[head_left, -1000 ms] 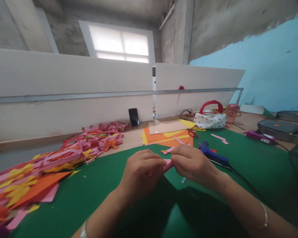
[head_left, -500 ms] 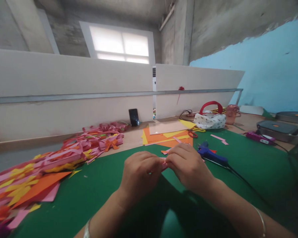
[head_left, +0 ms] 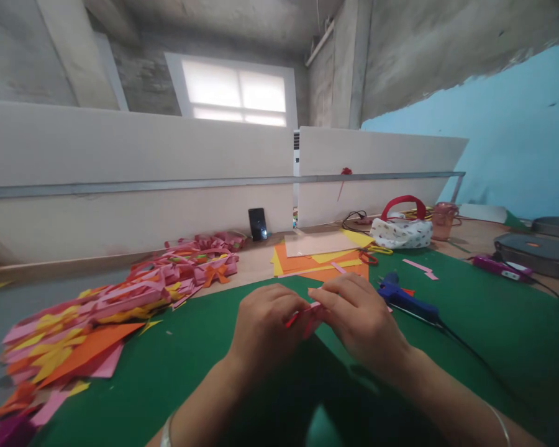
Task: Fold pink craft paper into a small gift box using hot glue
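Between my fingertips, above the green mat (head_left: 200,372), is a small piece of pink paper (head_left: 313,315), partly hidden by my fingers. My left hand (head_left: 268,320) is closed on its left side, thumb and forefinger pinching it. From the right, my right hand (head_left: 361,316) pinches the same paper, its fingers close to those of the left. Just right of my right hand lies a blue glue gun (head_left: 407,303) with its cord trailing right. Behind my hands are orange and yellow paper sheets (head_left: 323,272) under a pale board (head_left: 312,244).
A heap of pink, yellow and orange paper pieces (head_left: 135,295) spreads along the left. Scissors (head_left: 369,257) lie by the sheets. Farther back stand a phone (head_left: 258,224), a white cloth bag with red handle (head_left: 402,231) and a pink jar (head_left: 442,221). A purple power strip (head_left: 500,269) is at right.
The view has shifted slightly left, so everything sits a little farther right. Both hands still pinch the pink paper, which is now turned and shows more between the fingers.
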Available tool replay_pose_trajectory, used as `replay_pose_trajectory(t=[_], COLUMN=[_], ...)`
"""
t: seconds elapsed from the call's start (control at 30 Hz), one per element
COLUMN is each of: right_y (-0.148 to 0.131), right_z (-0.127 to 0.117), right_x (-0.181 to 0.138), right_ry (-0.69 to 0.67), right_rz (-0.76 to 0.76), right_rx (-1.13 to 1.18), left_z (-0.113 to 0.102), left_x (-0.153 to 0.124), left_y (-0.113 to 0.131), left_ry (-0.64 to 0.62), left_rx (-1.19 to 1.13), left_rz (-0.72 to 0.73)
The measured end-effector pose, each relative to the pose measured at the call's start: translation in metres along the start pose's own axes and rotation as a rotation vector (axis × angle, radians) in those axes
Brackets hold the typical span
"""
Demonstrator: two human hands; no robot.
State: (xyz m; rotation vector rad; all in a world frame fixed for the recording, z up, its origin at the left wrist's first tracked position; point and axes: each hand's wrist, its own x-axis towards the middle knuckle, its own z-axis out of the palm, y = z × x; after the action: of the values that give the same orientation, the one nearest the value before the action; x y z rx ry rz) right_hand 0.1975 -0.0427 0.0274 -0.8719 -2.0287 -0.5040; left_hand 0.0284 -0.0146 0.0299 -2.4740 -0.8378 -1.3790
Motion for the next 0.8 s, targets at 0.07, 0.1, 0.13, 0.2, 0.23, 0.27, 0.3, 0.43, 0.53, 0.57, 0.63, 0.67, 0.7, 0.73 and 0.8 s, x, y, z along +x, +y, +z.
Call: replay_pose_trajectory(t=[0.07,0.1,0.13,0.2,0.23,0.27,0.3,0.43,0.53,0.57,0.63,0.67,0.7,0.73,0.8], right_y=[-0.003,-0.004,-0.005,-0.006,-0.006,-0.006,-0.005,0.008,0.024,0.028,0.03,0.029,0.026,0.023,0.017], right_z=[0.002,0.003,0.004,0.005,0.005,0.004,0.003,-0.009,-0.022,-0.027,-0.035,-0.038,-0.039,-0.039,-0.032], right_x=[0.001,0.002,0.003,0.004,0.006,0.007,0.007,0.007,0.006,0.006,0.011,0.015,0.022,0.03,0.047], right_ry=[-0.013,-0.022,-0.033,-0.046,-0.049,-0.058,-0.069,0.076,0.257,0.239,0.13,0.075,0.04,0.023,0.045], right_rz=[-0.013,-0.023,-0.035,-0.05,-0.043,-0.013,0.046,0.487,0.686,0.7,0.687,0.669,0.644,0.615,0.549], right_rx=[-0.03,-0.041,-0.045,-0.013,0.04,0.124,0.232,0.618,0.652,0.638,0.575,0.523,0.466,0.417,0.367], left_z=[0.0,-0.001,-0.001,-0.001,-0.001,-0.001,-0.002,-0.002,-0.003,-0.003,-0.005,-0.006,-0.006,-0.007,-0.01], left_x=[0.0,0.0,0.001,0.001,0.002,0.002,0.002,0.001,0.001,0.001,0.002,0.002,0.003,0.003,0.003], left_y=[0.0,0.0,0.0,0.0,0.001,0.001,0.001,0.0,-0.004,-0.005,-0.01,-0.013,-0.016,-0.02,-0.029], left_ry=[-0.007,-0.011,-0.013,-0.019,-0.022,-0.025,-0.028,-0.067,-0.063,-0.058,-0.063,-0.072,-0.085,-0.095,-0.105], left_rx=[-0.002,-0.006,-0.012,-0.033,-0.043,-0.051,-0.052,-0.025,-0.015,-0.011,0.007,0.02,0.034,0.053,0.097], left_rz=[-0.003,-0.012,-0.024,-0.031,-0.028,-0.024,-0.023,-0.053,-0.081,-0.082,-0.069,-0.062,-0.06,-0.067,-0.108])
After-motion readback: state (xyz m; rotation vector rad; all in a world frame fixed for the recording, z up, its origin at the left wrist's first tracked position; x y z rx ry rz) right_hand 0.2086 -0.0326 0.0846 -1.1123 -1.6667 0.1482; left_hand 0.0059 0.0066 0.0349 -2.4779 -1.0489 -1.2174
